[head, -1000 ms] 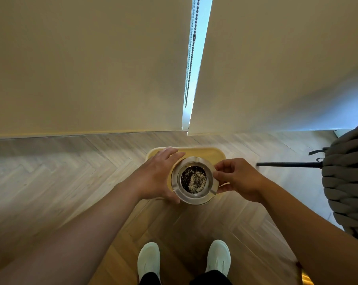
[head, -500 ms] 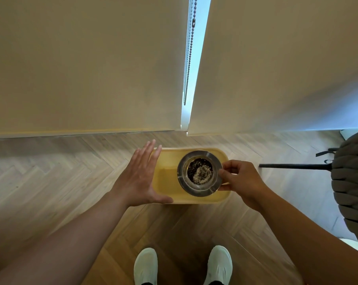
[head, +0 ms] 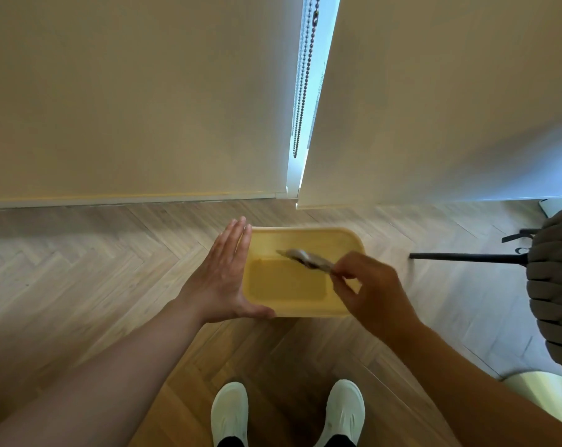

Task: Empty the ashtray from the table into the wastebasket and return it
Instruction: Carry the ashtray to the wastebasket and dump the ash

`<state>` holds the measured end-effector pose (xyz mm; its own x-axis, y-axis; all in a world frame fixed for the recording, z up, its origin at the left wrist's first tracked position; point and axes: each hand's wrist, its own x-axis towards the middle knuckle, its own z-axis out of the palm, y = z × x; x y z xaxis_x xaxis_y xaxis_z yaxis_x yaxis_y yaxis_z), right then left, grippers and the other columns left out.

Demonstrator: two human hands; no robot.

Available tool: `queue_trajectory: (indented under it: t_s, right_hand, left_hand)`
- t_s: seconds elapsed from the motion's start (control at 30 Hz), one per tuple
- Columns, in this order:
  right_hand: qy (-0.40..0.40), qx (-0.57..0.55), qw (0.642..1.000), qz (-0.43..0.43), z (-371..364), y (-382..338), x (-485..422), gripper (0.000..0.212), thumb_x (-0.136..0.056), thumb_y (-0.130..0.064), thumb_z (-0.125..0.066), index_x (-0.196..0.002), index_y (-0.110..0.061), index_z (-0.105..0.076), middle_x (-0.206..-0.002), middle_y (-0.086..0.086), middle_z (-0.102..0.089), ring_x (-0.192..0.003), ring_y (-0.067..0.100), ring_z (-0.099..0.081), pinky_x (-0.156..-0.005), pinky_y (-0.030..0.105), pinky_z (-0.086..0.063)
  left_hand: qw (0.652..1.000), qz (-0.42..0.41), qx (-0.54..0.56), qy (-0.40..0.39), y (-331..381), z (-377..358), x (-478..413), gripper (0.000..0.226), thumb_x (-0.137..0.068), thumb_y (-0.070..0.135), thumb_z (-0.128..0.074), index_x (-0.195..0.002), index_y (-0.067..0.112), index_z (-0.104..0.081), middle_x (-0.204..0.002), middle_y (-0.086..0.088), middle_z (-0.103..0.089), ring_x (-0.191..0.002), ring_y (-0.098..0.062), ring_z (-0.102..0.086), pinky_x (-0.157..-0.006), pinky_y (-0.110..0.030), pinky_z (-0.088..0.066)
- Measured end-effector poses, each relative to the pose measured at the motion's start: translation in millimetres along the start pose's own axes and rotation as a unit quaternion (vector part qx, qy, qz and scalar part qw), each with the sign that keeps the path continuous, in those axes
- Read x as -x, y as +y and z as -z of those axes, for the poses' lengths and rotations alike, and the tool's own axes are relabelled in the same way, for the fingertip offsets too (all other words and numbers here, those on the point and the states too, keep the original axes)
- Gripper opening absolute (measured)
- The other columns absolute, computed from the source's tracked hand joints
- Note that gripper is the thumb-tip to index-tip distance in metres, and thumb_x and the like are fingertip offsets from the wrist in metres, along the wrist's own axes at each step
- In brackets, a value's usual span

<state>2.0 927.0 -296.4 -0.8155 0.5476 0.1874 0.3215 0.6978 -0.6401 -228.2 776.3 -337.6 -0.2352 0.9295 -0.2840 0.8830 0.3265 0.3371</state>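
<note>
Left blind (head: 128, 91): a cream roller blind hangs down almost to the floor.
Floor (head: 79, 269): pale herringbone wood, darker in the shade near the feet.
Left hand (head: 223, 279): flat and spread, fingers straight and together, thumb out along the near left corner of the wastebasket; it grips nothing.
Wastebasket (head: 305, 235): a yellow rectangular bin with rounded corners stands on the floor just in front of the blinds, open at the top, between the two hands.
Shoes (head: 229, 414): two white shoes stand side by side on the floor, nearer than the bin.
Ashtray (head: 305, 258): metal, blurred, tipped steeply on edge over the bin's opening; what is inside it cannot be seen.
Bead chain (head: 305, 75): hangs in the bright gap between the two blinds.
Right hand (head: 370, 291): fingers and thumb pinch the ashtray's rim at its right end, over the bin's right side.
Right blind (head: 450, 108): cream, in shade toward the right.
Black rod (head: 466, 258): lies level above the floor, right of the bin and apart from it.
Knitted seat (head: 554, 285): thick grey weave at the right edge.
</note>
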Motion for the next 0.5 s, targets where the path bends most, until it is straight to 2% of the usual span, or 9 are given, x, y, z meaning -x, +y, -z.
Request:
queue_trajectory:
  t_s: [0.07,0.1,0.3,0.5]
  right_hand:
    - [-0.036,0.137,0.983,0.114,-8.4,-0.9,13.4,0.003,-0.084,-0.006,-0.071,-0.086,-0.008,-0.069,-0.083,0.005,-0.068,-0.073,0.019,-0.062,-0.056,0.032,-0.055]
    - [-0.046,0.179,0.973,0.139,-12.7,0.3,19.2,0.003,-0.084,-0.006,-0.071,-0.087,-0.007,-0.070,-0.084,0.007,-0.069,-0.074,0.021,-0.063,-0.053,0.035,-0.055]
    - [-0.029,0.203,0.971,0.126,-18.7,5.8,27.3,0.010,-0.082,-0.006,-0.075,-0.091,-0.003,-0.073,-0.090,0.011,-0.073,-0.081,0.026,-0.068,-0.053,0.038,-0.058]
    - [-0.008,0.199,0.974,0.112,-12.4,2.8,21.5,0.009,-0.080,-0.005,-0.078,-0.087,-0.002,-0.073,-0.085,0.011,-0.073,-0.078,0.024,-0.068,-0.052,0.036,-0.058]
  left_hand:
    - [1.000,0.001,0.005,0.000,-0.8,-0.2,-0.2,0.153,-0.046,0.101,-0.049,-0.155,0.015,0.016,-0.164,0.000,0.024,-0.151,-0.015,0.026,-0.126,-0.043,-0.002]
    - [1.000,0.001,0.008,-0.001,-1.2,-0.2,-0.2,0.153,-0.046,0.102,-0.047,-0.155,0.016,0.016,-0.165,0.000,0.024,-0.151,-0.015,0.025,-0.126,-0.044,-0.004]
    - [1.000,0.000,-0.004,-0.003,-2.1,0.1,-0.4,0.153,-0.047,0.103,-0.044,-0.155,0.014,0.016,-0.164,-0.001,0.025,-0.150,-0.015,0.026,-0.127,-0.044,-0.004]
    - [1.000,0.002,-0.008,-0.008,-2.9,-0.8,-1.6,0.153,-0.045,0.104,-0.042,-0.154,0.016,0.020,-0.163,0.000,0.028,-0.150,-0.015,0.028,-0.127,-0.045,-0.004]
